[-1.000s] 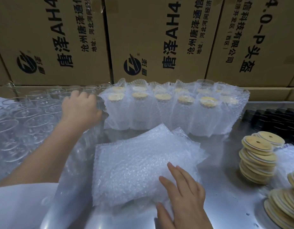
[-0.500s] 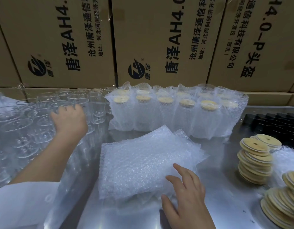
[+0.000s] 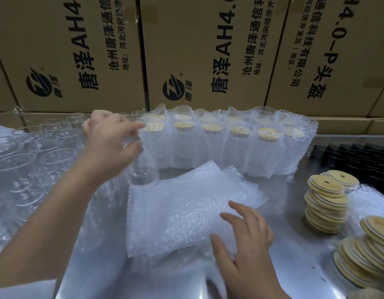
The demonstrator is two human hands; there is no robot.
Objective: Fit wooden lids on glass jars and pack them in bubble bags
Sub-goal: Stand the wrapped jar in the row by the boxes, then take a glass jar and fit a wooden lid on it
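The left hand (image 3: pixel 111 143) is pinching a jar (image 3: pixel 142 169) by its rim, fingers clamped on the glass, just beyond the far corner of the bags (image 3: pixel 182 212). The right hand (image 3: pixel 245 238) is resting on the bags, fingers apart. The jar is probably needing a lid (image 3: pixel 326 188) next, and setting it down upright before letting go seems wise. Clear glass is blurring its outline, so I cannot tell whether its base is touching anything.

Two hands (image 3: pixel 110 143), one held jar (image 3: pixel 141 171), three printed cartons (image 3: pixel 63 50).
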